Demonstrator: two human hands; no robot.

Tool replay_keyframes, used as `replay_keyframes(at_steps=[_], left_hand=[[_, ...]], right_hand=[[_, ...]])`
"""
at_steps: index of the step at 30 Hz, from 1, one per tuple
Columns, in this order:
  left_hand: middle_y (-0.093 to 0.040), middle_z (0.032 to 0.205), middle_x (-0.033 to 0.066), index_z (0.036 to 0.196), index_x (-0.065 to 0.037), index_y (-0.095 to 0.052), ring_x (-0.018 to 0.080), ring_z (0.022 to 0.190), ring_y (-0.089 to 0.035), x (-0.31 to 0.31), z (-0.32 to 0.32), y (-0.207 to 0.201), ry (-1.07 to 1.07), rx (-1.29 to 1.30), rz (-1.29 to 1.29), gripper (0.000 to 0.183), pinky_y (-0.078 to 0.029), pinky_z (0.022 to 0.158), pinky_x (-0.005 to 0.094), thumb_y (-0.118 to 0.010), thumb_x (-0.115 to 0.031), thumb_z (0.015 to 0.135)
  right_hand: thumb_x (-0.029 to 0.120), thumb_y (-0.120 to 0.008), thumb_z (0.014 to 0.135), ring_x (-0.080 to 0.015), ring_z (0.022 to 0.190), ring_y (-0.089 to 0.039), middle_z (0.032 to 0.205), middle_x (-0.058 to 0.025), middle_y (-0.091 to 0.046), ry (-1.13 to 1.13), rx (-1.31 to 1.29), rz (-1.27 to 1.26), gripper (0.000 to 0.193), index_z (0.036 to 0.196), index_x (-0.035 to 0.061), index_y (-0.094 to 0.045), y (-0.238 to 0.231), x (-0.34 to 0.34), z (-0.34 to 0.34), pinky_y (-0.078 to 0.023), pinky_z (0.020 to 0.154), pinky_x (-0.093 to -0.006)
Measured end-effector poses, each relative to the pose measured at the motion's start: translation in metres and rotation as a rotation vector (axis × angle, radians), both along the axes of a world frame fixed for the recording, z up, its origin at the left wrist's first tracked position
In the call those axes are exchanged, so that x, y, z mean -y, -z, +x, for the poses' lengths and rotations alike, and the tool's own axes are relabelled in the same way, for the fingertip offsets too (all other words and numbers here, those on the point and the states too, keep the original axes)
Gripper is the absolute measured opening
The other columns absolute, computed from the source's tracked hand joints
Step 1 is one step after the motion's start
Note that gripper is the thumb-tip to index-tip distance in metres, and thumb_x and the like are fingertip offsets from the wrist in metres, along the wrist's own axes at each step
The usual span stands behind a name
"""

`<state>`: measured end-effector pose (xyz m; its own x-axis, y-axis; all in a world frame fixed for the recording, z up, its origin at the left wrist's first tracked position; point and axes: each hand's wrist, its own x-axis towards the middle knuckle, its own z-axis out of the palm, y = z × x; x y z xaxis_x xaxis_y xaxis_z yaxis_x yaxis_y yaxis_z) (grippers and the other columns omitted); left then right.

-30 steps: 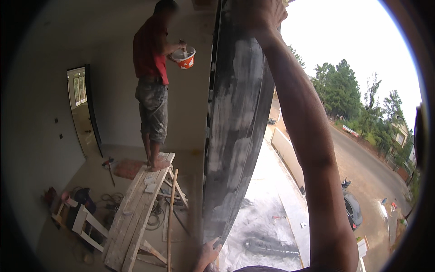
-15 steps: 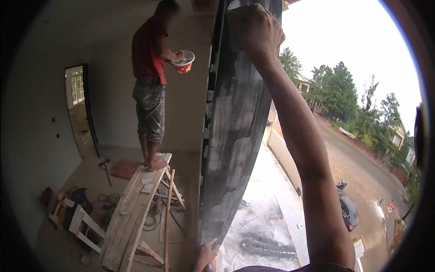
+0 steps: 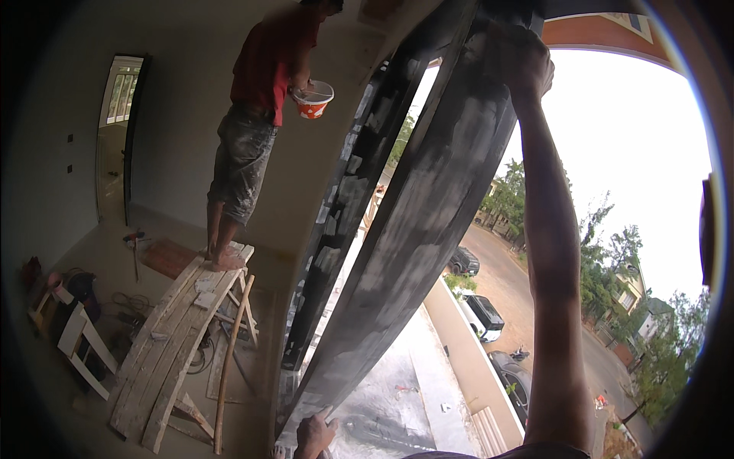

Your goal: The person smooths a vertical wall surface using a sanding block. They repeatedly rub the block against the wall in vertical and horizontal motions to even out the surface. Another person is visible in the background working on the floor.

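**Dark frame post held at both ends**

Across the middle of the head view I see one long dark post (image 3: 428,222), grey-smeared, with its long axis running steeply from lower left to upper right. Its lower end points down toward the floor edge beside the balcony slab; its upper end points at the ceiling line near the top of the opening.

My right hand (image 3: 520,65) is raised overhead, fingers closed against the post's upper end. My left hand (image 3: 315,434) sits at the bottom edge of the view, fingers spread apart and touching the post's foot; I cannot tell whether it actually grips.

Count of nearby items:
- One second dark post (image 3: 348,199), just left of the first and leaning along a similar line.
- One other person (image 3: 260,115) standing barefoot on a plank scaffold (image 3: 176,336), holding one white and orange bucket (image 3: 313,99).
- One doorway (image 3: 118,134) in the left wall.
- Three cars (image 3: 483,315) parked along the street below, outside.
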<state>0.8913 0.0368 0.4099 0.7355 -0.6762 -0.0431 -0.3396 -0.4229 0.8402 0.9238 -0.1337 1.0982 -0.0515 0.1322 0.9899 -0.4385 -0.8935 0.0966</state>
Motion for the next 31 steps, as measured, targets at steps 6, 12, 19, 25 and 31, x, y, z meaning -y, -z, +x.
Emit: replay_keyframes(at_steps=[6, 12, 19, 25, 31], left_hand=[[-0.071, 0.086, 0.0216, 0.125, -0.012, -0.066, 0.0391, 0.085, -0.069, 0.000, -0.001, -0.008, -0.080, -0.039, -0.149, 0.045, -0.053, 0.077, 0.0464, -0.068, -0.034, 0.086], [-0.069, 0.076, 0.0148, 0.117, -0.006, -0.068, 0.0297, 0.068, -0.067, 0.000, 0.013, -0.045, -0.350, 0.064, -0.472, 0.033, -0.051, 0.067, 0.0404, -0.070, -0.015, 0.085], [-0.068, 0.076, 0.0142, 0.117, -0.006, -0.069, 0.0281, 0.070, -0.066, 0.000, 0.022, -0.060, -0.332, 0.124, -0.476, 0.033, -0.050, 0.068, 0.0397, -0.070, -0.015, 0.085], [-0.070, 0.083, 0.0174, 0.116, -0.014, -0.070, 0.0344, 0.082, -0.068, -0.005, 0.020, -0.062, -0.309, -0.030, -0.391, 0.032, -0.051, 0.072, 0.0425, -0.071, -0.019, 0.084], [-0.071, 0.100, 0.0221, 0.117, -0.011, -0.070, 0.0338, 0.093, -0.070, -0.009, 0.020, -0.065, -0.203, -0.068, -0.339, 0.034, -0.054, 0.083, 0.0403, -0.071, -0.021, 0.084]], right_hand=[[0.039, -0.064, 0.089, -0.0266, 0.081, -0.070, 0.087, -0.0060, -0.073, 0.045, 0.027, -0.126, 0.025, 0.108, 0.0237, -0.069, 0.005, 0.056, 0.014, -0.055, 0.070, -0.0405], [0.044, -0.075, 0.081, -0.0250, 0.092, -0.072, 0.103, -0.0057, -0.074, 0.109, -0.063, -0.424, 0.037, 0.105, 0.0158, -0.074, -0.054, 0.122, -0.001, -0.057, 0.083, -0.0384], [0.037, -0.069, 0.085, -0.0264, 0.094, -0.070, 0.102, -0.0076, -0.072, 0.137, 0.038, -0.108, 0.032, 0.107, 0.0135, -0.071, -0.054, 0.091, 0.012, -0.055, 0.085, -0.0393], [0.055, -0.068, 0.081, -0.0328, 0.101, -0.068, 0.103, -0.0120, -0.073, 0.020, -0.005, 0.098, 0.046, 0.106, 0.0167, -0.074, -0.002, 0.003, 0.017, -0.052, 0.087, -0.0450], [0.056, -0.069, 0.081, -0.0344, 0.105, -0.066, 0.108, -0.0130, -0.071, -0.050, 0.050, 0.142, 0.050, 0.116, 0.0204, -0.071, 0.033, -0.024, 0.019, -0.050, 0.091, -0.0455]])
